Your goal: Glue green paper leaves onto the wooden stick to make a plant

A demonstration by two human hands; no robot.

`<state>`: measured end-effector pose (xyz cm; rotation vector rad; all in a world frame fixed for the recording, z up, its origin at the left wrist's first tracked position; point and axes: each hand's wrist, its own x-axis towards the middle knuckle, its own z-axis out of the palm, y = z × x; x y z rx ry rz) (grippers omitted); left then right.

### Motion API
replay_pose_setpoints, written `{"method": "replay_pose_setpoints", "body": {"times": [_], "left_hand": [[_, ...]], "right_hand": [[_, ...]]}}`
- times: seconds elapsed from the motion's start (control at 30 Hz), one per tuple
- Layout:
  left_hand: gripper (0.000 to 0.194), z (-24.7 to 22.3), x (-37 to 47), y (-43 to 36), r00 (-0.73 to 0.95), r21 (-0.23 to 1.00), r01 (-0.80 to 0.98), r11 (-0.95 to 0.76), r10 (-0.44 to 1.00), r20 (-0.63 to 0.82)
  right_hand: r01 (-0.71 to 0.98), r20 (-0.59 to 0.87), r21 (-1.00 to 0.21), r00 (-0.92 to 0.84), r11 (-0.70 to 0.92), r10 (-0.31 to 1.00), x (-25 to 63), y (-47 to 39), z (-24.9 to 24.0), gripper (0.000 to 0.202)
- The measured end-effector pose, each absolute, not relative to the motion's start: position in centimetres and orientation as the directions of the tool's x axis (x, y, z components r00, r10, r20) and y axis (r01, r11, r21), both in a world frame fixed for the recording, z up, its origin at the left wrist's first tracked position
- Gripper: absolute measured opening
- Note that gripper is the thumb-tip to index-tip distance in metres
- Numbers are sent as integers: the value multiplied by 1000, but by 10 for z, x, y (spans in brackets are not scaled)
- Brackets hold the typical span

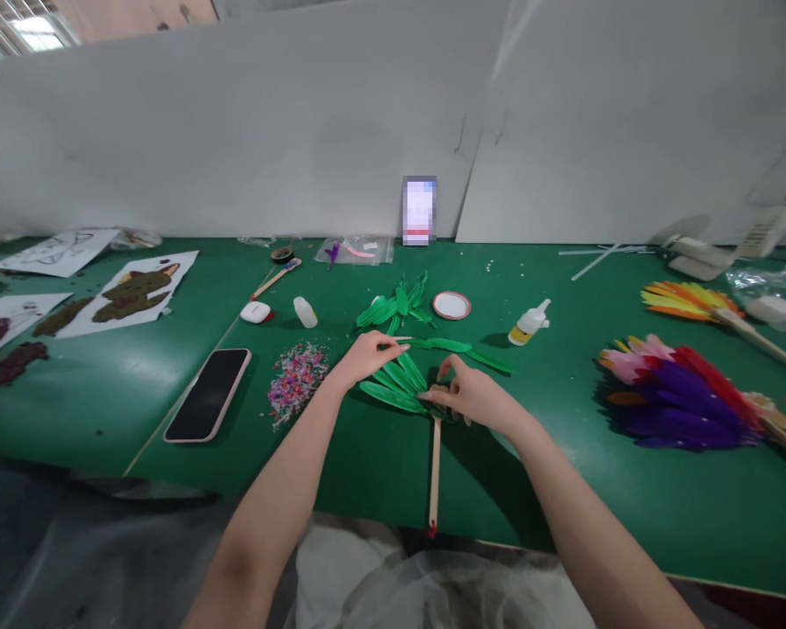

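Note:
My left hand [373, 354] is pinched closed on one end of a long green feather-like piece [451, 345], which stretches away to the right above the fan. Several such green pieces spread out in a green fan [393, 393] flat on the table, with a wooden stick handle [435, 472] pointing toward me. At the fan's base, where the handle meets the green pieces, my right hand [462, 393] rests with its fingers closed on it. Its fingers partly hide the base. Just beyond lies a pile of loose green pieces [399, 306].
A glue bottle [527, 325], a round white lid [451, 305] and a small white bottle [305, 313] stand around the pile. Left are colourful bits [294, 380] and a phone [208, 395]; right, a purple-red fan [681, 402] and a yellow-orange fan [687, 300]. A lit phone [419, 210] leans on the wall.

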<state>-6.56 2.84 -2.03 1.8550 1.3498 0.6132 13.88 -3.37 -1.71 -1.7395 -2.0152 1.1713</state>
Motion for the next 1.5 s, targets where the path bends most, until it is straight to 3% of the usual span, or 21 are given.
{"method": "replay_pose_setpoints", "body": {"times": [0.23,0.63,1.0,1.3,1.5], "left_hand": [[45,-12,-73,30,275,761,632,-145,960,-45],[33,-20,-58,26,315,727,638,-252,948,53],[34,-12,-63,25,339,756,609,-239,941,24],[28,-18,-68,29,351,655,703,-276,936,18],[35,-17,-69,31,344,662,703,-259,939,3]], "right_hand": [[728,-300,-685,-261,-17,918,138,-34,-16,41],[741,-285,-671,-294,29,912,140,-35,-16,47],[754,-292,-657,-286,26,912,140,-34,-18,48],[772,-289,-635,-276,32,917,139,-35,-15,47],[776,-291,-630,-250,11,923,138,-34,-16,47]]}}
